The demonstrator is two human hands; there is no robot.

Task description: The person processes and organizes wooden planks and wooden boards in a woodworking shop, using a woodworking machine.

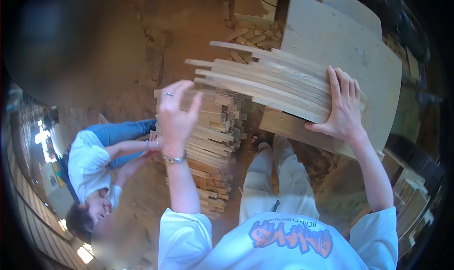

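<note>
A bundle of long, pale wooden strips (279, 78) lies side by side on the board tabletop, the left ends uneven and sticking out past its edge. My right hand (344, 97) is spread across the right part of the bundle, thumb at the near edge and fingers over the top, gripping it. To the left, my left hand (177, 111) is raised with thumb and fingers apart and nothing in it; it wears a ring and a wristband. Below and behind it stands a tall stack of wooden strips (208, 152), partly covered by my forearm.
A co-worker in a white shirt (87, 159) and jeans is at the left, hands close to the stack. The board tabletop (326, 24) fills the upper right. Short wood offcuts (255, 36) lie piled beyond the strips. More wood pieces (406, 206) stand at the right.
</note>
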